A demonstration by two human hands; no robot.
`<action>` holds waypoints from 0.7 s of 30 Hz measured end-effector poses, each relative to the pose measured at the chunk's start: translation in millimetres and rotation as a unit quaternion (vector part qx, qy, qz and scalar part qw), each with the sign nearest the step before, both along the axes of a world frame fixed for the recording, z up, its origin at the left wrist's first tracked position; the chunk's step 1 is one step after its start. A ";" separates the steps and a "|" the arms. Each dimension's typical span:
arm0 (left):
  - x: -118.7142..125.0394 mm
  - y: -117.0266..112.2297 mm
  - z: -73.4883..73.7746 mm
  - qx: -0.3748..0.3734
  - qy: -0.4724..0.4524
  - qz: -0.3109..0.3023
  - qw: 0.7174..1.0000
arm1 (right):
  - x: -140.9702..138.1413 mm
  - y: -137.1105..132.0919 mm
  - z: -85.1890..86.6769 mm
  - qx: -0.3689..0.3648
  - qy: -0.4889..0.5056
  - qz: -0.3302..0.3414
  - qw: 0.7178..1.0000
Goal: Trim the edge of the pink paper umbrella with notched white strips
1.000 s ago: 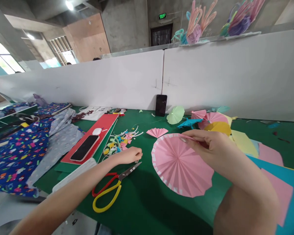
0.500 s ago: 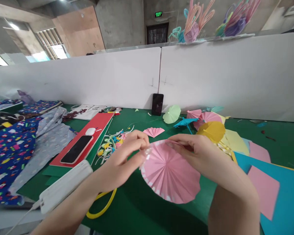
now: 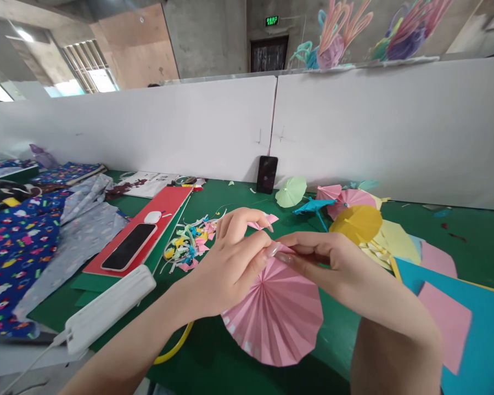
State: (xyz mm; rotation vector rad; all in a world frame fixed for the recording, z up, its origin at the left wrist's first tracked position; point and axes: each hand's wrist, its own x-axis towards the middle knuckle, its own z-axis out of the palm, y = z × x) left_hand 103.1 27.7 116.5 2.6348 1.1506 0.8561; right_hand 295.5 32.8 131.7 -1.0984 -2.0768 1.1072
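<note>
A round pink pleated paper disc [image 3: 278, 315] is held above the green table [image 3: 226, 351] between both hands. My left hand [image 3: 230, 263] pinches its upper edge from the left, fingers closed on the paper. My right hand [image 3: 333, 263] grips the same upper edge from the right, its fingertips meeting those of the left. A yellow scissor handle [image 3: 175, 348] peeks out under my left forearm.
Paper scraps [image 3: 189, 241] lie left of the hands. A phone [image 3: 128, 247] and a white mouse rest on a red board [image 3: 164, 206]. A white power strip [image 3: 109, 307] sits near the table edge. Paper umbrellas [image 3: 356, 219] and coloured sheets [image 3: 456, 307] lie right. Patterned fabric [image 3: 20, 247] is far left.
My left hand left the scissors and came up to pinch the pink disc's edge. The disc has dropped lower and closer, and both hands now meet at its top.
</note>
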 end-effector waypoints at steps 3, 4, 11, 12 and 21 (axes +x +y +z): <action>0.8 0.5 1.0 0.013 -0.004 -0.008 1.000 | -0.4 -0.4 -0.2 -0.009 -0.003 0.006 1.000; 1.3 1.0 1.4 0.016 -0.004 -0.008 1.000 | -0.6 -0.6 -0.2 -0.012 -0.002 0.009 1.000; 4.0 2.8 2.1 0.039 0.007 0.003 0.999 | 0.6 -1.6 -1.0 -0.022 0.010 0.024 0.999; 4.4 2.5 1.9 0.046 0.011 0.005 0.999 | 0.9 -1.4 -1.5 -0.024 0.011 0.025 0.999; 9.8 -0.3 2.8 0.070 0.023 0.012 0.997 | 1.2 -1.5 -1.1 -0.022 0.005 0.018 1.000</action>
